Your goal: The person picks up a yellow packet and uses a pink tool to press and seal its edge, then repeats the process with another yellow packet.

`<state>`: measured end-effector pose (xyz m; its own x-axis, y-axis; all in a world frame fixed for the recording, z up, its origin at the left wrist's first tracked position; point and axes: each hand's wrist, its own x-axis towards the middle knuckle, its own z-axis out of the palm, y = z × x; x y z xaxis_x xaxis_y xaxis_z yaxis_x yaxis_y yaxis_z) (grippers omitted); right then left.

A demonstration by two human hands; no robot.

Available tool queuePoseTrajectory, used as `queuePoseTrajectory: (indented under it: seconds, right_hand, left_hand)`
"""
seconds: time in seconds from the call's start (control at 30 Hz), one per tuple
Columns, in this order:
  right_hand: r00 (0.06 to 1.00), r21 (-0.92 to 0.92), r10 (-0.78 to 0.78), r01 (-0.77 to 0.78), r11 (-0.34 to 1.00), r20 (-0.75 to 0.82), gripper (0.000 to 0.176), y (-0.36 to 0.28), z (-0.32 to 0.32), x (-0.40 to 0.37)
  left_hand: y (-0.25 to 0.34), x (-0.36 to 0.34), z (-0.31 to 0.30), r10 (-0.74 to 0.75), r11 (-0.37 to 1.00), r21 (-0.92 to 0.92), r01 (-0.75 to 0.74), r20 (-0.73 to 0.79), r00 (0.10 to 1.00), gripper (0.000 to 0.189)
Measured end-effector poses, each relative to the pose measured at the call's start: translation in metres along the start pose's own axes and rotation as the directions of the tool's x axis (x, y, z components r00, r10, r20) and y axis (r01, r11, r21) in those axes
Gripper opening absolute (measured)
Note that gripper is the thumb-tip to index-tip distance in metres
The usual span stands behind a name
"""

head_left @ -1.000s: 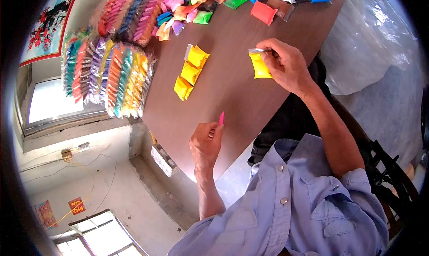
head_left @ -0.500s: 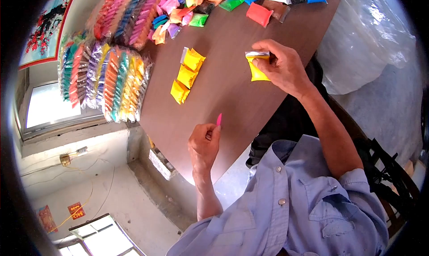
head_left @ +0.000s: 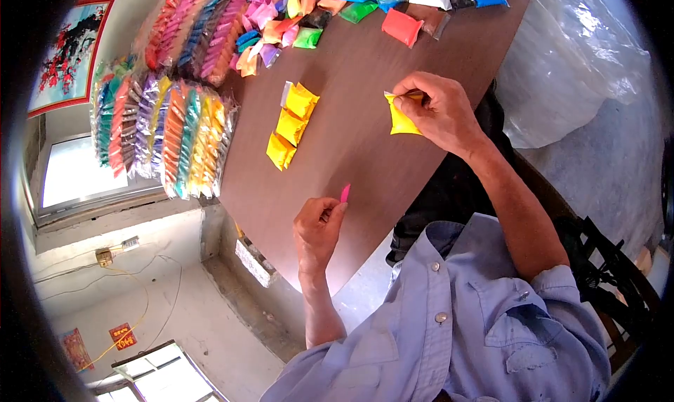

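My right hand (head_left: 442,117) pinches a small yellow packet (head_left: 404,119) by its top edge, thumb and fingers covering part of it. The packet hangs over the brown table (head_left: 351,72). Lower in view, my left hand (head_left: 317,233) is closed round a slim pink pointed piece (head_left: 345,193), whose tip sticks out past the thumb; the rest is hidden in the fingers. Between the hands and the stacked bags, a short joined strip of yellow packets (head_left: 291,124) lies on the table.
Loose coloured packets (head_left: 302,16) are heaped at the far edge, with a red packet (head_left: 402,28) nearest my right hand. Clear bags of coloured packet strips (head_left: 165,132) stand at the left. A large clear plastic bag (head_left: 569,72) lies beyond the table's right edge.
My right hand has moved slightly down, and its fingers now cover more of the yellow packet's pale top edge. The left hand keeps its hold on the pink piece, almost unmoved.
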<state>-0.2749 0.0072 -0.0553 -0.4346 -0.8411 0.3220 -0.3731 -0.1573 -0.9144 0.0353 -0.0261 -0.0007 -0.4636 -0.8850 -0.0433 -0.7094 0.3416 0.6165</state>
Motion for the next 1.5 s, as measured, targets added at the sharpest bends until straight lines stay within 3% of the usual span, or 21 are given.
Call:
queuePoseTrajectory:
  seconds: [0.17, 0.23, 0.27, 0.33, 0.37, 0.53, 0.67, 0.73, 0.77, 0.83, 0.97, 1.13, 1.5]
  right_hand:
    - [1.0, 0.027, -0.002, 0.002, 1.0, -0.018, 0.011, 0.002, 0.001, 0.0]
    - [0.996, -0.008, -0.056, 0.056, 0.998, -0.063, 0.01, 0.004, 0.003, 0.001]
    - [0.996, -0.008, -0.058, 0.058, 0.998, -0.063, 0.01, 0.006, 0.005, 0.001]
    - [0.992, -0.039, -0.116, 0.114, 0.993, -0.058, 0.01, 0.009, 0.005, 0.001]
    - [0.991, -0.039, -0.117, 0.115, 0.993, -0.058, 0.01, 0.009, 0.004, 0.001]
    - [0.983, -0.146, -0.131, 0.149, 0.978, 0.127, 0.013, 0.001, 0.0, 0.0]
    - [0.985, -0.177, -0.141, 0.157, 0.972, 0.1, 0.023, -0.001, 0.0, -0.007]
    - [0.984, -0.095, -0.148, 0.138, 0.986, -0.102, 0.036, -0.008, 0.001, -0.011]
    - [0.985, -0.094, -0.145, 0.136, 0.986, -0.098, 0.036, -0.01, -0.001, -0.014]
    - [0.932, -0.325, -0.334, 0.275, 0.905, -0.139, 0.041, -0.011, -0.006, -0.021]
    - [0.949, -0.356, -0.317, 0.297, 0.886, 0.004, 0.044, -0.012, -0.002, -0.039]
    - [0.947, -0.375, -0.321, 0.305, 0.875, 0.022, 0.044, -0.007, 0.0, -0.041]
    - [0.95, -0.373, -0.312, 0.295, 0.88, 0.016, 0.041, -0.003, 0.002, -0.041]
  left_hand:
    - [0.008, -0.001, 0.002, 0.033, 0.997, 0.063, -0.033, 0.003, 0.999, 0.01]
    - [0.009, -0.002, 0.003, 0.171, 0.975, 0.147, -0.165, -0.029, 0.985, 0.007]
    - [0.009, -0.003, 0.003, 0.172, 0.975, 0.147, -0.165, -0.031, 0.985, 0.007]
    - [0.009, -0.003, 0.002, 0.211, 0.928, 0.314, -0.202, 0.006, 0.977, 0.005]
    - [0.009, -0.002, 0.003, 0.211, 0.928, 0.314, -0.202, 0.005, 0.978, 0.005]
    - [0.004, 0.003, 0.013, 0.308, 0.825, 0.507, -0.25, -0.032, 0.951, 0.004]
    - [0.012, 0.01, 0.022, 0.302, 0.859, 0.461, -0.224, -0.102, 0.948, 0.003]
    - [0.023, 0.014, 0.027, 0.203, 0.951, 0.268, -0.156, -0.158, 0.966, 0.003]
    - [0.028, 0.018, 0.031, 0.199, 0.952, 0.267, -0.152, -0.158, 0.967, 0.003]
    - [0.036, 0.029, 0.043, 0.321, 0.934, 0.232, -0.273, -0.208, 0.924, 0.008]
    - [0.049, 0.057, 0.059, 0.343, 0.935, 0.157, -0.318, -0.173, 0.923, 0.009]
    - [0.061, 0.082, 0.071, 0.391, 0.92, 0.057, -0.387, -0.166, 0.905, 0.01]
    - [0.062, 0.116, 0.072, 0.47, 0.878, 0.175, -0.446, -0.134, 0.872, 0.006]
